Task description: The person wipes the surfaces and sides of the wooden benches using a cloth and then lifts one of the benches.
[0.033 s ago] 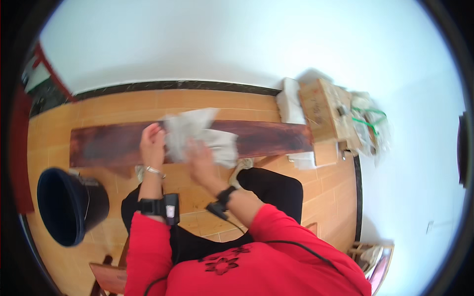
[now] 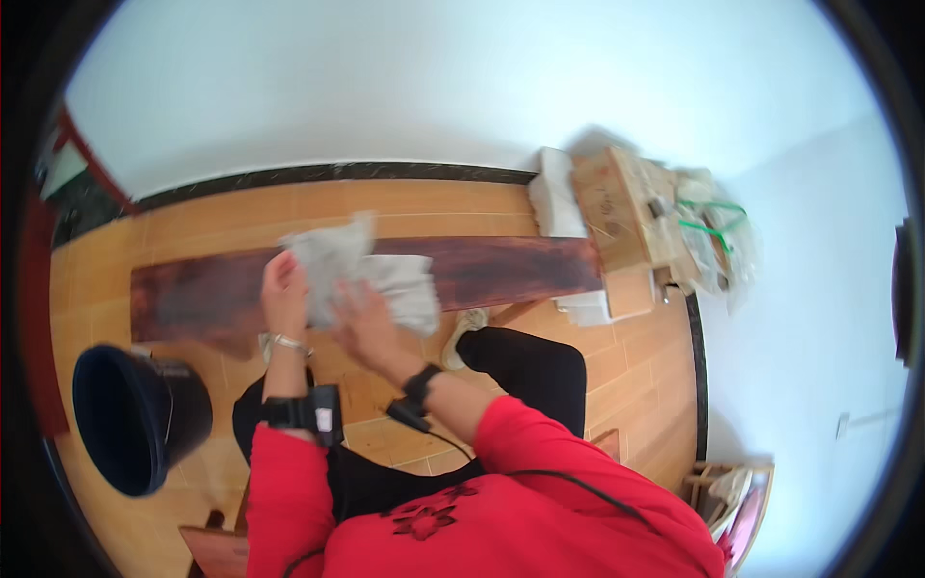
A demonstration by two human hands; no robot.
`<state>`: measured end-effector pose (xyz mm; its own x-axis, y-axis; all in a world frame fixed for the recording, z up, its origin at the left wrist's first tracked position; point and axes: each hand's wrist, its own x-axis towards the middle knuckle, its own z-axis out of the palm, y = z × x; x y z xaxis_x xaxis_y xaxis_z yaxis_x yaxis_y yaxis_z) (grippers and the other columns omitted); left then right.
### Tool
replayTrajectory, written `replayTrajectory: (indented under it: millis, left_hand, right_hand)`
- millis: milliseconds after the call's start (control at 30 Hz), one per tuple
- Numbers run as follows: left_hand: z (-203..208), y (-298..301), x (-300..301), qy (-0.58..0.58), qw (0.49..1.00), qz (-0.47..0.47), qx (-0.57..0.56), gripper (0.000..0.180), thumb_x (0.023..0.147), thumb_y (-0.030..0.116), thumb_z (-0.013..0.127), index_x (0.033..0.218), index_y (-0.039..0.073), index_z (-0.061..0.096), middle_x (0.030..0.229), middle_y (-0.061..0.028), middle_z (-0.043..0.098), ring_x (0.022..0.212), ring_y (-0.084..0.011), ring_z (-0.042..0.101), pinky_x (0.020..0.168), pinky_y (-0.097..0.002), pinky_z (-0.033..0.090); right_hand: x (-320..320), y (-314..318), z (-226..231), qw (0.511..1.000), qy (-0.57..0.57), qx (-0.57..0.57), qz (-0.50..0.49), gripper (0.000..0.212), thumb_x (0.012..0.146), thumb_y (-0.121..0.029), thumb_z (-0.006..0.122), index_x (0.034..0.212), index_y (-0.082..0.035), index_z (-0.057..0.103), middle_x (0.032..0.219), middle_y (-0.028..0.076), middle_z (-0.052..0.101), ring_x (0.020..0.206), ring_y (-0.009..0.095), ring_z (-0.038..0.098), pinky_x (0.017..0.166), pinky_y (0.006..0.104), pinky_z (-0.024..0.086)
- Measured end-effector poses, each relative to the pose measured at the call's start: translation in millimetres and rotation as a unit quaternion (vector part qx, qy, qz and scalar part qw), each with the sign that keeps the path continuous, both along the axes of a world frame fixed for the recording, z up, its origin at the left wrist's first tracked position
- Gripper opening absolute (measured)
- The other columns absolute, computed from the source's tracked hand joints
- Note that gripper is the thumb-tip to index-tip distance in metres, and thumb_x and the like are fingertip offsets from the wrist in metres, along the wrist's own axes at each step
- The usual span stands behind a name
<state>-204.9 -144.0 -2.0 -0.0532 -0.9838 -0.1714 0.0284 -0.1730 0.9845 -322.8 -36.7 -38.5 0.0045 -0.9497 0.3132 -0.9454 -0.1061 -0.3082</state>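
A crumpled pale grey cloth [image 2: 403, 289] lies over the middle of a long, dark red-brown wooden bench [image 2: 501, 265]. At the cloth's left edge, my left hand [image 2: 284, 289] is closed, with its fingers curled against the fabric. My right hand [image 2: 364, 323] rests on the near part of the cloth with its fingers spread, somewhat smeared by motion. Part of the cloth's near edge hangs past the bench's front edge. Both wrists wear black straps with small devices.
A dark blue bucket [image 2: 120, 419] stands on the tiled floor at the left. Beyond the bench's right end are a cardboard box [image 2: 612, 207] and clear plastic bags with a green strap [image 2: 713, 231]. A white wall [image 2: 385, 87] rises behind. My legs are below the bench.
Both hands and the cloth have shifted left along the bench. The whole view has also moved slightly.
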Motion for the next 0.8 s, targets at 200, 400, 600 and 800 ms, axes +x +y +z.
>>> replayTrajectory:
  millis: [200, 400, 600, 800]
  left_hand:
    - [-26.0, -9.2, 5.9, 0.010, 1.000, -0.016, 0.013, 0.033, 0.086, 0.016, 0.057, 0.117, 0.007, 0.054, 0.111, -0.0045, 0.056, 0.093, -0.0120, 0.053, 0.071, -0.0243, 0.046]
    - [-17.5, -7.9, -7.6, -0.056, 0.997, -0.033, 0.032, 0.030, 0.088, 0.014, 0.055, 0.116, 0.007, 0.055, 0.115, -0.0050, 0.055, 0.096, -0.0131, 0.054, 0.074, -0.0252, 0.045]
    - [-29.8, -2.4, -30.4, -0.191, 0.967, -0.138, -0.093, 0.034, 0.084, 0.015, 0.060, 0.114, 0.000, 0.056, 0.112, -0.0111, 0.058, 0.104, -0.0219, 0.055, 0.092, -0.0318, 0.041]
    - [-36.9, 8.6, -42.4, -0.378, 0.872, -0.244, -0.190, 0.039, 0.079, 0.017, 0.063, 0.115, 0.002, 0.057, 0.120, -0.0201, 0.053, 0.115, -0.0341, 0.047, 0.099, -0.0399, 0.036]
  right_hand:
    - [-24.4, -9.9, 8.4, 0.993, 0.003, -0.014, 0.113, 0.044, 0.083, -0.033, 0.057, 0.122, -0.013, 0.053, 0.143, 0.006, 0.033, 0.129, 0.034, 0.030, 0.102, 0.0461, 0.027]
    - [-117.8, 9.0, -0.1, 1.000, 0.004, -0.007, 0.019, 0.047, 0.086, -0.034, 0.052, 0.130, -0.017, 0.047, 0.144, 0.006, 0.033, 0.127, 0.031, 0.035, 0.101, 0.0464, 0.030]
    - [-269.4, 46.0, 0.5, 0.991, 0.019, -0.026, -0.133, 0.044, 0.084, -0.031, 0.054, 0.126, -0.016, 0.052, 0.138, 0.008, 0.041, 0.122, 0.032, 0.042, 0.100, 0.0470, 0.033]
    - [-419.0, 102.5, 1.5, 0.887, 0.188, 0.087, -0.413, 0.044, 0.094, -0.036, 0.041, 0.127, -0.009, 0.048, 0.140, 0.010, 0.037, 0.122, 0.028, 0.043, 0.098, 0.0433, 0.036]
